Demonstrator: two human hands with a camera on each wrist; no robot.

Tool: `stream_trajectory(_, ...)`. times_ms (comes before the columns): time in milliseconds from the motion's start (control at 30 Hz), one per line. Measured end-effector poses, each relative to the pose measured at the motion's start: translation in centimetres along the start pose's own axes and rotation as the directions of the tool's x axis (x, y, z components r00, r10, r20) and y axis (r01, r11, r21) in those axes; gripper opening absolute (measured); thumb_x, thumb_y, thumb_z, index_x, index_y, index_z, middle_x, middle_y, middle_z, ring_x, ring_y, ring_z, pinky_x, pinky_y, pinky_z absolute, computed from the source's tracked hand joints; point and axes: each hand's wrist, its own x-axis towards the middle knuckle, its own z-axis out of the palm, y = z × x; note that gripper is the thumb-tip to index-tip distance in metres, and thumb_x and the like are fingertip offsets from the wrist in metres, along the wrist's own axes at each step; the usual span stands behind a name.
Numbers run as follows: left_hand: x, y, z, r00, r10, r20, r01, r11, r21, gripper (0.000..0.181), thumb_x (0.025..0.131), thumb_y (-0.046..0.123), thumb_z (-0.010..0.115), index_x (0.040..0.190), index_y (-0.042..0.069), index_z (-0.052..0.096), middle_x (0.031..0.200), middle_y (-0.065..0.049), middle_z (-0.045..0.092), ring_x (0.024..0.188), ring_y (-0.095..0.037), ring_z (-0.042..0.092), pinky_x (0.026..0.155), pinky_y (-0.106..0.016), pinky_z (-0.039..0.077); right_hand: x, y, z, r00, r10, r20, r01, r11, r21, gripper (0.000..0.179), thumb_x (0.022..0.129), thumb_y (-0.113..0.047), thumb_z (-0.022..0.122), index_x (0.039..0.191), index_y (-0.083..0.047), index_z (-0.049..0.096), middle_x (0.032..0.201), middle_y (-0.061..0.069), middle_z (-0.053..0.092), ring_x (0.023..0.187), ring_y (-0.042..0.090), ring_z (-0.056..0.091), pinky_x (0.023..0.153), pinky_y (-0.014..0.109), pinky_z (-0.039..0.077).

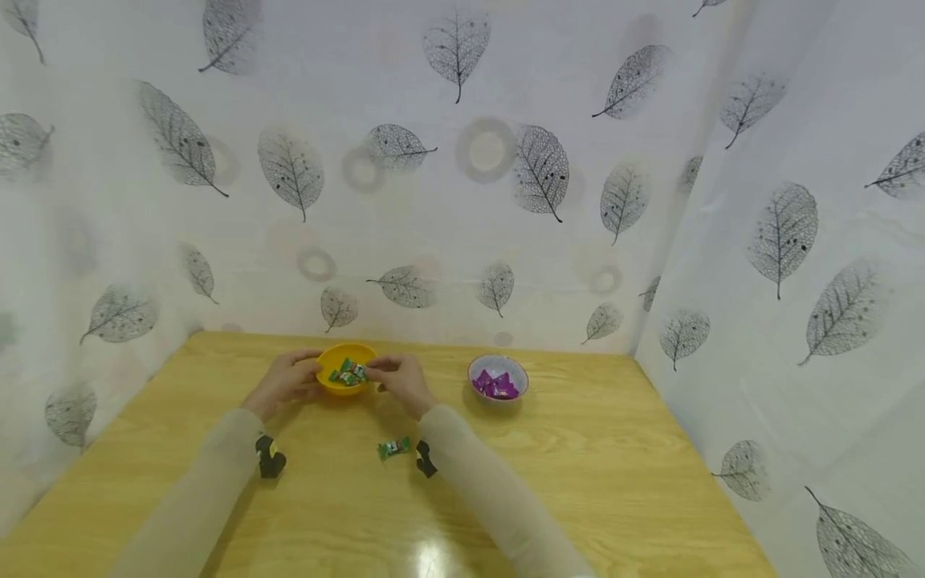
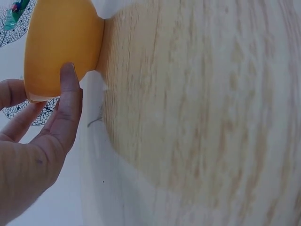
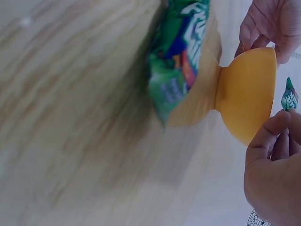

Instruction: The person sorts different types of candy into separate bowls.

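Observation:
A yellow bowl (image 1: 347,352) stands near the table's back edge with several green-wrapped candies (image 1: 345,374) in it. My left hand (image 1: 285,380) holds this bowl by its left side, and the left wrist view shows thumb and fingers at the rim. From the right, my right hand (image 1: 405,383) reaches to the bowl's rim. Its thumb and fingertips pinch a green-wrapped candy (image 3: 290,97), above the rim in the right wrist view. Another green-wrapped candy (image 1: 393,448) lies on the table by the right wrist, large and close in the right wrist view.
To the right of my right hand stands a whitish bowl (image 1: 499,362) holding several purple-wrapped candies (image 1: 495,384). The wooden table (image 1: 578,466) meets leaf-patterned sheets (image 1: 457,48) at the back and along the right side.

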Motion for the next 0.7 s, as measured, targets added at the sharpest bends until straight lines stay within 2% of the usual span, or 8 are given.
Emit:
stream_trajectory(200, 0.06, -0.09, -0.12, 1.000, 0.022, 0.000, -0.022, 1.000, -0.007, 0.053, 0.102, 0.012, 0.046, 0.149, -0.007, 0.030, 0.147, -0.035, 0.035, 0.099, -0.014, 0.063, 0.084, -0.031, 0.059, 0.49, -0.39, 0.69, 0.999, -0.003, -0.048, 0.003, 1.000, 0.001, 0.016, 0.088, -0.011, 0.072, 0.102, -0.004, 0.074, 0.100, 0.005, 0.074, 0.079, 0.009, 0.064, 0.066, 0.023, 0.056)
stream_trajectory(300, -0.17, -0.19, -0.05, 1.000, 0.025, 0.001, -0.025, 1.000, -0.009, 0.054, 0.102, 0.011, 0.045, 0.150, -0.007, 0.028, 0.147, -0.036, 0.034, 0.100, -0.016, 0.063, 0.085, -0.033, 0.059, 0.45, -0.65, 0.94, 0.999, 0.003, -0.050, -0.003, 1.000, 0.001, 0.015, 0.088, -0.010, 0.072, 0.102, -0.004, 0.074, 0.100, 0.005, 0.074, 0.079, 0.009, 0.063, 0.068, 0.024, 0.056)
stream_trajectory(533, -0.25, -0.15, 0.06, 1.000, 0.029, 0.000, -0.029, 1.000, 0.004, 0.054, 0.102, 0.012, 0.046, 0.149, -0.007, 0.030, 0.149, -0.036, 0.033, 0.108, -0.022, 0.059, 0.090, -0.037, 0.057, 0.39, -0.63, 0.96, 1.000, -0.003, -0.013, 0.003, 1.000, 0.013, 0.020, 0.090, -0.009, 0.069, 0.108, 0.000, 0.072, 0.104, 0.008, 0.074, 0.081, 0.009, 0.066, 0.073, 0.029, 0.059)
stream_trajectory(700, -0.22, 0.11, 0.12, 1.000, 0.012, 0.001, -0.012, 1.000, -0.002, 0.054, 0.102, 0.012, 0.045, 0.150, -0.006, 0.029, 0.149, -0.035, 0.032, 0.107, -0.022, 0.060, 0.093, -0.038, 0.056, 0.51, -0.26, 0.21, 0.997, -0.029, 0.065, 0.026, 0.999, 0.046, 0.027, 0.090, -0.007, 0.068, 0.114, 0.005, 0.068, 0.111, 0.014, 0.072, 0.085, 0.012, 0.068, 0.078, 0.032, 0.060)
